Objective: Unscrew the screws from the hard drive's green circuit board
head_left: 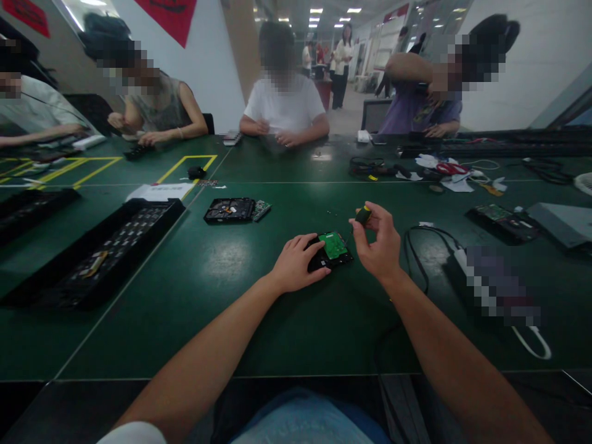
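A black hard drive (343, 258) with a green circuit board (333, 245) on its upper face lies on the green table. My left hand (298, 262) grips its left side, fingers over the top edge and thumb along the near edge. Just right of the drive, my right hand (380, 243) is closed on a screwdriver (364, 214) with a dark green and yellow handle. Its thin shaft slants down toward the drive's right side; whether the tip touches cannot be made out. A few tiny screws (332, 213) lie beyond the drive.
Another hard drive (229, 210) and a loose circuit board (262, 210) lie farther left. A long black tray (99, 259) fills the left side. To the right are a black cable (409, 246), a white power strip (476, 277) and a third drive (502, 222). Several people sit opposite.
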The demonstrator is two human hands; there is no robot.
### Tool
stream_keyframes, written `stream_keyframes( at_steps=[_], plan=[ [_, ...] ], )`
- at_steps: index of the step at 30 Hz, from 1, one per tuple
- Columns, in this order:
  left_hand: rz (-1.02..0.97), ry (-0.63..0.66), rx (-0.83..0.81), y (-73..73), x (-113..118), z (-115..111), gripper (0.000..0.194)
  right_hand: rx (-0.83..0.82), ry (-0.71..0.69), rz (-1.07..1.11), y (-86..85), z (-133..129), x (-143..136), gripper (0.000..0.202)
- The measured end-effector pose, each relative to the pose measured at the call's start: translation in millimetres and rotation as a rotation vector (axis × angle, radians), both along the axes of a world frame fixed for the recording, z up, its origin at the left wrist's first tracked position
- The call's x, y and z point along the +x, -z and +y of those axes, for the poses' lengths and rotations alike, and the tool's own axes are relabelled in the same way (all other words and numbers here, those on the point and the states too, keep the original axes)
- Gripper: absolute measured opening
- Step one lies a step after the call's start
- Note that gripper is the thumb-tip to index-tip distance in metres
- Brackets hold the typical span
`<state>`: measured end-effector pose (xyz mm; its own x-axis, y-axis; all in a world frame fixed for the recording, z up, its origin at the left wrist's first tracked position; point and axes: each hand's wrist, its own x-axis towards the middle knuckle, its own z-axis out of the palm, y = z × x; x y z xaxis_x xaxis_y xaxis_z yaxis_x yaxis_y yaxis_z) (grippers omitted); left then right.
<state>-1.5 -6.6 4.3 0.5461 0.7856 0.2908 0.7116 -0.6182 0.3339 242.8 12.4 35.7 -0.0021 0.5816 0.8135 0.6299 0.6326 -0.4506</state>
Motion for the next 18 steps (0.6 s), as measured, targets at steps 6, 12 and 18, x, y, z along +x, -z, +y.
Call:
stream_keyframes(
  at_steps=[6, 12, 18],
  plan=[
    [0.000, 0.008, 0.000, 0.3, -0.9, 0.3, 0.073, 0.075, 0.064, -0.044, 0.4, 2.3, 4.2, 0.053],
    [0.001, 0.000, 0.012, 1.1, -0.3, 0.6, 0.072, 0.009, 0.016, -0.014, 3.4, 1.4, 2.5, 0.058],
    [0.006, -0.001, 0.007, 1.4, -0.1, 0.7, 0.073, 0.021, 0.065, -0.049, 2.8, 2.2, 4.0, 0.057]
  ],
)
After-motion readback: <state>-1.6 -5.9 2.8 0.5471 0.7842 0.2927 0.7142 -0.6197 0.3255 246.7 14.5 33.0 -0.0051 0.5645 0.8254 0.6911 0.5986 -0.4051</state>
